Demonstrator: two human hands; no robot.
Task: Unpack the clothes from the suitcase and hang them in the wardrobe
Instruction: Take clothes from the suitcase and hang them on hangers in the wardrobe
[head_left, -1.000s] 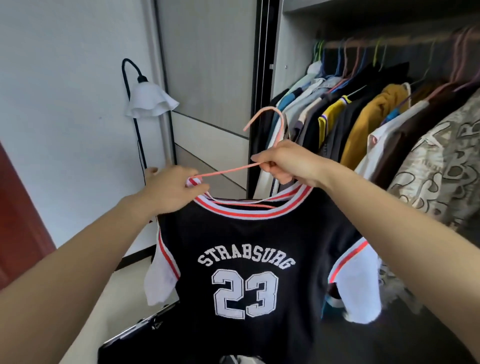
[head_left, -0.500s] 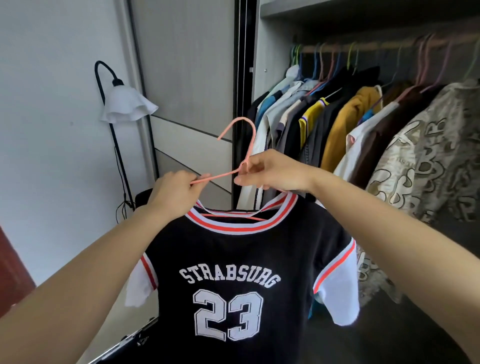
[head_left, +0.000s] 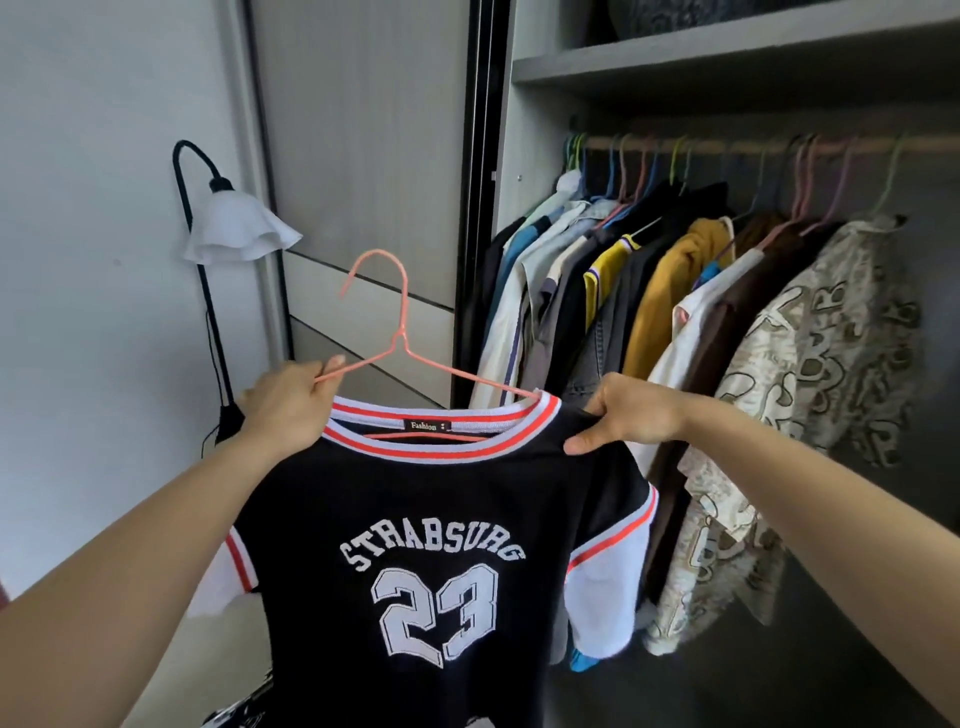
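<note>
- My left hand (head_left: 283, 410) pinches the left arm of the thin pink wire hanger (head_left: 400, 332) at the collar's edge. My right hand (head_left: 631, 415) pinches the right shoulder of the black short-sleeved jersey printed STRABSURG 23 (head_left: 431, 545).
- The jersey hangs between both hands, near and left of the open wardrobe — not yet on the wooden rail (head_left: 727, 147).
- Step in hand, I judge: seating the jersey. The hanger's right arm is inside the neck; its left end shows outside.
- Next: draw the left shoulder over, then lift the hook to the rail — finding a gap among the crowded hanging clothes (head_left: 675, 291).
</note>
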